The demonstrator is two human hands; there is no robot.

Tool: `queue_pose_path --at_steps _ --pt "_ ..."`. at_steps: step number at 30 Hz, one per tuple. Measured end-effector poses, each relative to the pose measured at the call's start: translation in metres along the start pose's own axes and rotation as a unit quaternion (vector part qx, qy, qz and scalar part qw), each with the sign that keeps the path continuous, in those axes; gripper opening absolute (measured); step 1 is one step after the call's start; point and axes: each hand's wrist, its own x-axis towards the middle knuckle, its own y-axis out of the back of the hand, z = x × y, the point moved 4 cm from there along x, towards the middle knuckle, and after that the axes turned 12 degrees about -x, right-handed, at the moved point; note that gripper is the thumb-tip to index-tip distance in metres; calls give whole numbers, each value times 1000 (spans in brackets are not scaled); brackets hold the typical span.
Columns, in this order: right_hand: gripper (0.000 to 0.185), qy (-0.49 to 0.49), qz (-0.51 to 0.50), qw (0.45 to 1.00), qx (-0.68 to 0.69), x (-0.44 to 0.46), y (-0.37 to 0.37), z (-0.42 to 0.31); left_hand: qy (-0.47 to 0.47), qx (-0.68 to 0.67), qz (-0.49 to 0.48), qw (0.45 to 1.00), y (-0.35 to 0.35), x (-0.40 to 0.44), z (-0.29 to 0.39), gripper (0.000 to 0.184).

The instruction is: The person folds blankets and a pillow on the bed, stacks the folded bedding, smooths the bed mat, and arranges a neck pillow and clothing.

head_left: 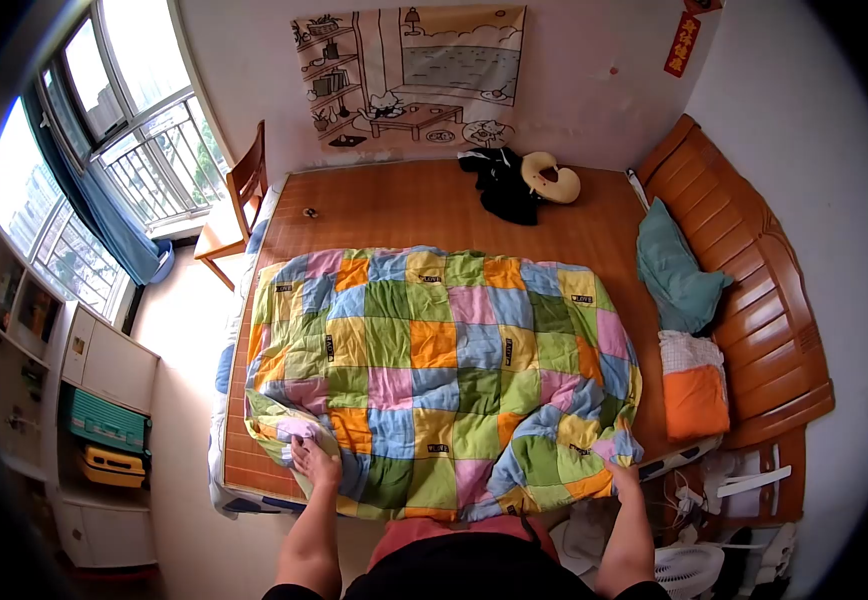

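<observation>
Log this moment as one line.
left hand: holds colourful patchwork quilt, near left corner | right hand: holds near right corner | quilt: rumpled, over brown mat

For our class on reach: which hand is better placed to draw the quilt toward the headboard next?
Probably the right hand: it grips the quilt at the near corner on the side of the headboard, while the left hand grips it farther away.

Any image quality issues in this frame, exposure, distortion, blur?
Head view: window blown out at upper left; strong fisheye bowing, black vignette at the corners; soft glare on the wooden headboard; shelving unit at left dim and soft; patchwork quilt evenly lit, its squares readable.
</observation>
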Motion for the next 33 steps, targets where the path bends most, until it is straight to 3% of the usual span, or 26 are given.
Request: queue_pose_path --at_steps 1,2,4,7,9,10,15,17,18,20,21,23,27,28,29,31,33 --pt "52 -16 13 999 -24 -9 5 -1 -92 18 -38 995 -13 -9 8 79" --pt "52 -15 14 999 -28 -13 7 -2 -119 26 -59 991 -29 -16 12 80" --pt "60 -131 81 976 -151 -20 16 14 -154 20 -145 977 -52 -34 25 82" --pt "69 -74 145 962 -221 -9 15 53 -222 53 -222 948 -82 -72 46 78" --pt "75 -100 119 965 -210 2 13 78 -240 42 -292 925 -106 -92 54 75" --pt "74 -97 173 956 -218 -11 8 63 -285 60 -284 914 -134 -96 41 74" --pt "67 -82 319 901 -283 6 0 112 -261 68 -402 875 -165 -119 47 74" --pt "59 -187 185 957 -122 15 -4 121 -262 94 -435 856 -182 -128 44 73" --pt "59 -190 190 955 -123 18 -1 115 -268 152 -441 843 -191 -132 34 73" --pt "49 -172 101 980 -3 17 -6 80 -266 218 -440 830 -209 -139 11 71" --pt "49 -176 106 979 -5 20 -4 64 -262 249 -445 819 -213 -143 4 69" --pt "43 -81 58 991 91 32 -6 20 -298 289 -410 812 -226 -150 -15 67" --pt "48 49 -50 949 307 35 -14 -85 -324 304 -380 811 -226 -155 -6 55" --pt "50 31 -92 928 360 37 -13 -82 -353 293 -336 822 -228 -153 -2 37" --pt "52 13 -133 901 412 40 -12 -79 -353 297 -337 821 -231 -150 -5 37" --pt "50 -46 -143 894 423 50 -3 -47 -310 311 -369 819 -233 -142 -16 20" --pt "48 -102 -152 882 433 65 5 2 -337 272 -328 840 -209 -146 -23 12"
